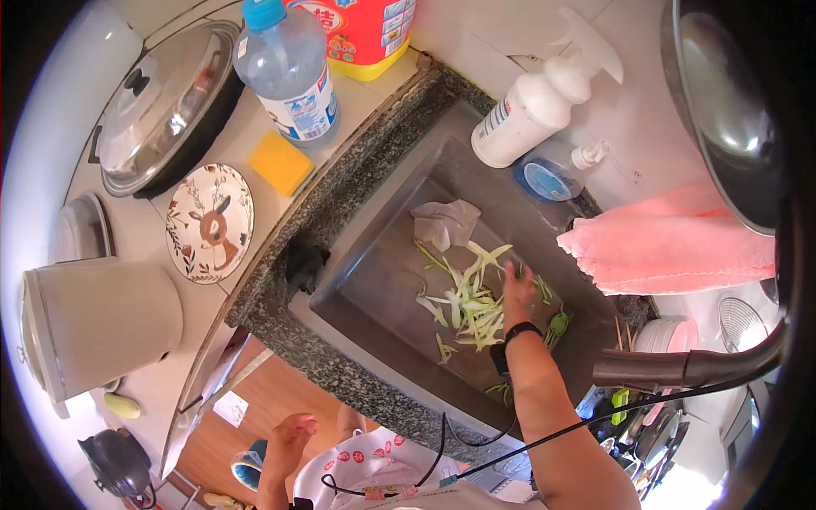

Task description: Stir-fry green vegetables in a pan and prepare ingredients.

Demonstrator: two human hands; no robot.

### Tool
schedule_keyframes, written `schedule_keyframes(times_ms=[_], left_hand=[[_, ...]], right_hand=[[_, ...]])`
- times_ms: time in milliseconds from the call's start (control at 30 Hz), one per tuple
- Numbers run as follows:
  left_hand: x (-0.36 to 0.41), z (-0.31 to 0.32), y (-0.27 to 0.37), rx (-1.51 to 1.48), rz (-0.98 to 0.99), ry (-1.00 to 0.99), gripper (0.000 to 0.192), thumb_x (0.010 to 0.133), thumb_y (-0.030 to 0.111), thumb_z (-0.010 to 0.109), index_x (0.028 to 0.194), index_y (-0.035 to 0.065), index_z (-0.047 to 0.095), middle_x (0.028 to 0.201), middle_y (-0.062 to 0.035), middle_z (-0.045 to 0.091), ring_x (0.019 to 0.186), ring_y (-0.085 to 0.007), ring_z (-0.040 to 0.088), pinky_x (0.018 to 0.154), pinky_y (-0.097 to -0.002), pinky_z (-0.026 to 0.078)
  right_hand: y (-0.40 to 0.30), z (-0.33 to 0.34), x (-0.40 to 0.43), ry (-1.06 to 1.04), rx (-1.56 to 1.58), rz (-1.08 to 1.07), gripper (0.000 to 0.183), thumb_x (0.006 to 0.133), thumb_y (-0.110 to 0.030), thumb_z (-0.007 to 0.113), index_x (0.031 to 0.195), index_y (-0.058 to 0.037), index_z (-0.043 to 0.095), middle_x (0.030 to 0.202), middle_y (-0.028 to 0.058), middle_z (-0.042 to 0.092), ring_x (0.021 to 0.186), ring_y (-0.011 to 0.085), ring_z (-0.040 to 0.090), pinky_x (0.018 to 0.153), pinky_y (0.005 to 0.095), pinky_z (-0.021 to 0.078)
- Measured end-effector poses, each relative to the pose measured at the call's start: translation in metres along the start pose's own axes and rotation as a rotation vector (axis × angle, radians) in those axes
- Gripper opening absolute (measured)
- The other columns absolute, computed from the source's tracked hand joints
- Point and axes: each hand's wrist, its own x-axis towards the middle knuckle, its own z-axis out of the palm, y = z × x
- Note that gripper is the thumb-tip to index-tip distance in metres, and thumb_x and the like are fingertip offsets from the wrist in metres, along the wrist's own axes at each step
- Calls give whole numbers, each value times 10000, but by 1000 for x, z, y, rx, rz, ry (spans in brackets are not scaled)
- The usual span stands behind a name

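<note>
My right hand (519, 293) reaches down into the dark sink (376, 280), at the right side of a loose heap of pale green vegetable peelings (475, 303). Its fingers are blurred, and whether they grip any peel cannot be made out. A crumpled, translucent pale piece (446, 221), perhaps a bag or cloth, lies above the heap. Several green stems and scraps (556, 326) rest beyond my right wrist. Low at the left, my left hand (294, 433) hovers in front of the counter edge, fingers loosely bent, with nothing seen in it.
A brown faucet (644, 370) and black cable (548, 443) cross at right. Around the sink stand a white spray bottle (532, 111), soap dispenser (551, 172), pink towel (669, 245), yellow sponge (280, 162), clear bottle (287, 76), deer-patterned plate (210, 223) and beige bin (105, 325).
</note>
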Motion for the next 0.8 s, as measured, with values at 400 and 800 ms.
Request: schedule_keyframes(times_ms=[400,800], left_hand=[[-7,13,20,114,53,-69,172,811,36,488,972,-25,500,830,-64,571,762,-106,527,689,-214,422],[-10,13,12,110,52,-42,199,812,35,487,1004,-16,487,872,-89,569,801,-124,533,712,-231,426]], right_hand=[[50,22,-107,-521,-466,-942,340,655,-190,643,976,-182,531,1008,81,411,972,290,382,780,395,355],[143,-74,-38,-17,27,315,461,784,-327,514,1170,-123,368,1221,170,327,1011,318,430,826,416,383]])
